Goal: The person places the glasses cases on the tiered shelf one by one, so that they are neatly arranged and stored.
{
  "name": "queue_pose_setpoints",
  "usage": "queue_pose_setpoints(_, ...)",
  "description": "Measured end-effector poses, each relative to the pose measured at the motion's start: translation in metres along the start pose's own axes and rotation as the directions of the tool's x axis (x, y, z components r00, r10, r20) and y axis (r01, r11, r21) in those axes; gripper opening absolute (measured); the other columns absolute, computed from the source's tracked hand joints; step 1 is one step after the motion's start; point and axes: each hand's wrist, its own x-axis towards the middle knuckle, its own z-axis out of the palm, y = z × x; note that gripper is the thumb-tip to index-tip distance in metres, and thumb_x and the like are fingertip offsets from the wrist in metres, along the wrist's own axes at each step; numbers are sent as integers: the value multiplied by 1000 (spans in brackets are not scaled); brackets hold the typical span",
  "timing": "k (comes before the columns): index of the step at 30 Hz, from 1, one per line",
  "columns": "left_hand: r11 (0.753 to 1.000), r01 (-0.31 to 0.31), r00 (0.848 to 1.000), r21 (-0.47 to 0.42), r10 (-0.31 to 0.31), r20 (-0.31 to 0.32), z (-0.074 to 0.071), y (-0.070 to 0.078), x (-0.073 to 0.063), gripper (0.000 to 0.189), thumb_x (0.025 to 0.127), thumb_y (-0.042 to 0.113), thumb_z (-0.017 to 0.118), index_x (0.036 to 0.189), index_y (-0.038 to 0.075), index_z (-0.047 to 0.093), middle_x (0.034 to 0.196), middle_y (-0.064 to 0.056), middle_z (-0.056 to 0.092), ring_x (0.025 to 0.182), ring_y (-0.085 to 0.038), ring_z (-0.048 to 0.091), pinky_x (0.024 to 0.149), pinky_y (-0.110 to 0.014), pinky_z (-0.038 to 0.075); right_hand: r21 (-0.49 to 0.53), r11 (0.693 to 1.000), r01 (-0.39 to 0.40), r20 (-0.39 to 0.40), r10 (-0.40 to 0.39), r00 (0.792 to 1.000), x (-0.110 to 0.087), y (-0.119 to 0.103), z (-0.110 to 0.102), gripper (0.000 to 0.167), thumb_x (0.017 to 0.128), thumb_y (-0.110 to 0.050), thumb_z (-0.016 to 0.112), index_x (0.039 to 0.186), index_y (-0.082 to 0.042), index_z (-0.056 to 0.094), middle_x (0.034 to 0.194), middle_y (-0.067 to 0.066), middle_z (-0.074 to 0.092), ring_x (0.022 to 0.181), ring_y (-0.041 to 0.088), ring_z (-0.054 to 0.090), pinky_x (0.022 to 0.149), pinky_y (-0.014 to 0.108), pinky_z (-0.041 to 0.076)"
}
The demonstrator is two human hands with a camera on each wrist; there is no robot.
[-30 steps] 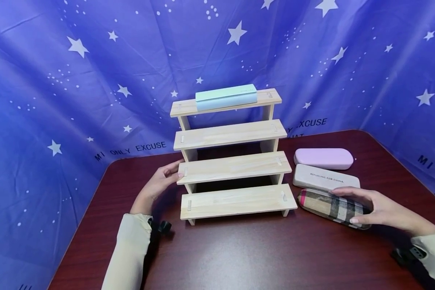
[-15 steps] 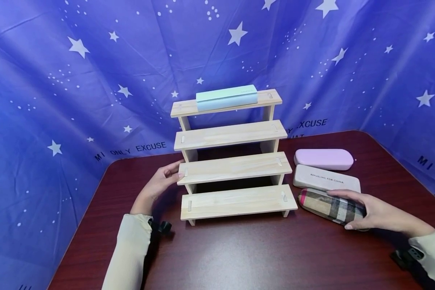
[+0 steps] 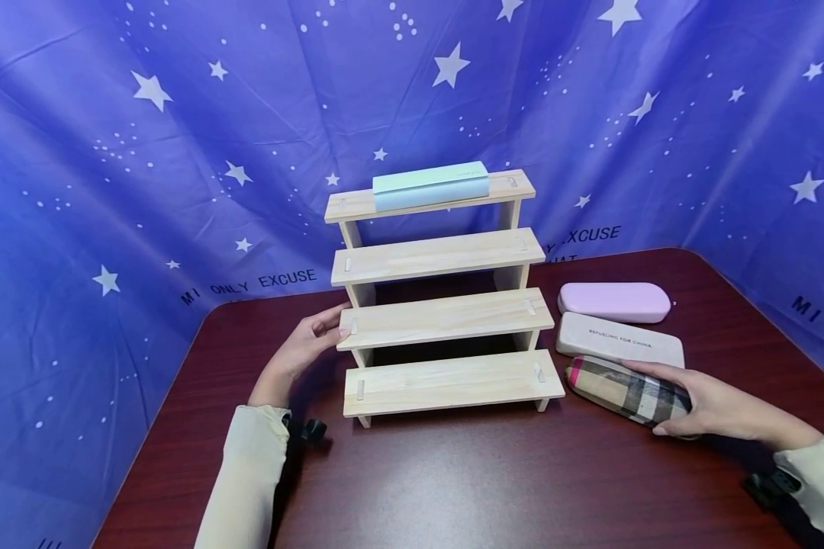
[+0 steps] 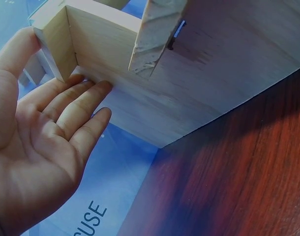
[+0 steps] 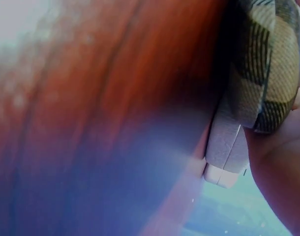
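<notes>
A stepped wooden shelf [image 3: 446, 320] with several tiers stands on the table. My left hand [image 3: 304, 347] grips its left end, thumb on the end of the second-lowest board; in the left wrist view the fingers [image 4: 83, 110] reach beneath that board, along the side panel [image 4: 204, 78]. At the right, my right hand [image 3: 717, 404] holds a plaid glasses case [image 3: 625, 389] by its near end, thumb on the front side and fingers over the back. A white glasses case [image 3: 618, 338] lies right behind the plaid one. Part of the right-hand fingers is hidden behind the plaid case.
A lilac glasses case [image 3: 614, 302] lies behind the white one. On the top tier rests a mint and light-blue case [image 3: 430, 187]. A blue star-patterned curtain [image 3: 247, 114] hangs around the dark red wooden table [image 3: 453, 488].
My right hand has shifted slightly left along the plaid case and closed more tightly around its near end. The left hand keeps its place on the shelf.
</notes>
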Motion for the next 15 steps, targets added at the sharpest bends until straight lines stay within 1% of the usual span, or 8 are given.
queue_pose_setpoints(7,1000,12,1000,5,-12,-4,0,0,1,55,91,0,54,141,-9,33,134,-33,44,100,-3,57,86,-19,46,16,1000,11,21,-11,1000,0,2,0,82,63,-20,86,135,-8,50,125,-25,47,98,-7,46,77,7,35)
queue_pose_setpoints(15,1000,21,1000,2,-21,-13,0,0,0,56,90,0,55,141,-9,34,134,-33,43,100,-3,57,86,-19,46,44,999,26,26,-27,999,1,1,-1,77,63,-16,86,132,-9,53,108,-14,57,85,-2,50,66,15,42)
